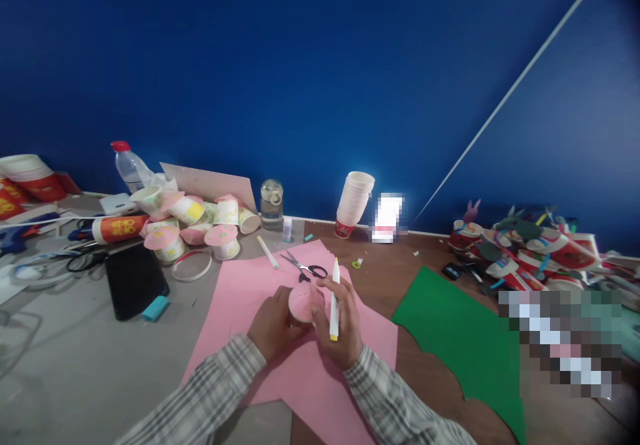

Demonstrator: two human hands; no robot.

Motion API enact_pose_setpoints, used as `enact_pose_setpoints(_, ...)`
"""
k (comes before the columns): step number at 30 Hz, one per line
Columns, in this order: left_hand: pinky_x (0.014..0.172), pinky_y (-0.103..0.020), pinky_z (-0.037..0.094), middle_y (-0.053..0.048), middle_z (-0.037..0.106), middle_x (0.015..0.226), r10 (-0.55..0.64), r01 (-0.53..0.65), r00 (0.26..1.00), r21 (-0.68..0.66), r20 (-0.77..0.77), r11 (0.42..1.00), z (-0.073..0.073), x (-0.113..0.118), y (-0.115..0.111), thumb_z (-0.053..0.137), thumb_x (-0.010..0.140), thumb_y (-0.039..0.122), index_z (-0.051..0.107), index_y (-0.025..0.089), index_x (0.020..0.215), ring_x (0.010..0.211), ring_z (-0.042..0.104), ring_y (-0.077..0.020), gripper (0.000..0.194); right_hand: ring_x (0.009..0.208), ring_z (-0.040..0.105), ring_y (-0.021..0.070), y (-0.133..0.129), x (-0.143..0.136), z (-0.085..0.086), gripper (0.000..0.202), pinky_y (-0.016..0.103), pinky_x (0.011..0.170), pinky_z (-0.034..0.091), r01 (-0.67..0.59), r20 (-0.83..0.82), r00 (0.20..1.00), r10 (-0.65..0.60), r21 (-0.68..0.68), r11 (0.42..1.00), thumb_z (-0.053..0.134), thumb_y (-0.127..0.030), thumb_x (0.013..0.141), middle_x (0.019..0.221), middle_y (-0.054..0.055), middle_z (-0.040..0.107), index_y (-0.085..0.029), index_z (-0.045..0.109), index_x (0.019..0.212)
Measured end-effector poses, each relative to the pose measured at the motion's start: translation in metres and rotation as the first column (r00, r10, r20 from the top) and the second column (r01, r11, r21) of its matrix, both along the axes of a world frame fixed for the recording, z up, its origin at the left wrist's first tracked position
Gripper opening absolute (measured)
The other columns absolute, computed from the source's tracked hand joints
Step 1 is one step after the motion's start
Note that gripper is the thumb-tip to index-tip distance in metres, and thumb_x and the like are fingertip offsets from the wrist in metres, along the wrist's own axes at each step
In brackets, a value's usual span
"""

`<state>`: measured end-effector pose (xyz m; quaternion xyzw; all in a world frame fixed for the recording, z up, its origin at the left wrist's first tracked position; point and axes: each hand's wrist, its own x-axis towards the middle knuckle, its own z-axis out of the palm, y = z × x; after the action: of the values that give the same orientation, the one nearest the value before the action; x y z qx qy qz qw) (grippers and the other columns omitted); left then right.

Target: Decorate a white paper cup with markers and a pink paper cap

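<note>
My left hand [274, 325] is wrapped round a small paper cup topped with a pink paper disc [301, 301]; most of the cup is hidden by my fingers. In my right hand [345, 325] a white marker with yellow ends [335, 301] stands nearly upright between the fingers. The right thumb touches the pink disc's right edge. Just beyond my hands, a pair of black-handled scissors [303, 267] lies on the pink paper sheet [240, 298]. To its left is another pale marker [268, 253].
Several decorated pink-topped cups [223, 241] stand at the left, near a black tablet [136, 280] and a water bottle [271, 205]. A leaning cup stack [354, 201] is at the back. Green paper [460, 338] and a cup-craft pile [530, 251] lie right.
</note>
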<state>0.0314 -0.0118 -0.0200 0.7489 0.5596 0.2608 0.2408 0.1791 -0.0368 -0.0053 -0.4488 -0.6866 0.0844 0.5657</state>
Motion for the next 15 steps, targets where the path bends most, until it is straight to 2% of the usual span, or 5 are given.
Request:
enact_pose_setpoints(5,0.048,-0.023,0.036,0.004,0.054,0.075,0.014,-0.014,1.000,-0.025,-0.014,1.000,0.0038,0.0012,-0.0011,0.075,0.052,0.034,0.052,0.025,0.082,0.061,0.057,-0.0176,0.039,0.114,0.049,0.0308,0.0024,-0.0022,-0.0003,0.048,0.051,0.097,0.041,-0.103,-0.060,0.994,0.097,-0.116,0.988,0.060,-0.022,0.074,0.119,0.008,0.057,-0.025,0.044,0.120)
enact_pose_setpoints(11,0.044,-0.021,0.034,0.004,0.055,0.073,0.020,-0.020,1.000,-0.024,-0.014,1.000,0.0074,0.0015,-0.0028,0.073,0.053,0.036,0.051,0.025,0.084,0.059,0.057,-0.0168,0.039,0.104,0.059,0.0278,0.0032,-0.0070,0.0019,0.028,0.044,0.090,0.049,-0.107,-0.193,0.979,0.066,-0.212,0.971,0.059,-0.023,0.078,0.105,0.006,0.065,-0.025,0.056,0.106)
enact_pose_setpoints(15,0.044,-0.022,0.035,0.005,0.055,0.074,0.008,-0.008,1.000,-0.017,-0.003,1.000,0.0085,0.0016,-0.0030,0.073,0.053,0.034,0.051,0.025,0.084,0.059,0.056,-0.0166,0.039,0.101,0.062,0.0274,0.0023,-0.0078,0.0038,0.030,0.043,0.088,0.051,-0.138,-0.265,0.960,0.087,-0.180,0.974,0.059,-0.024,0.078,0.104,0.007,0.067,-0.024,0.054,0.108)
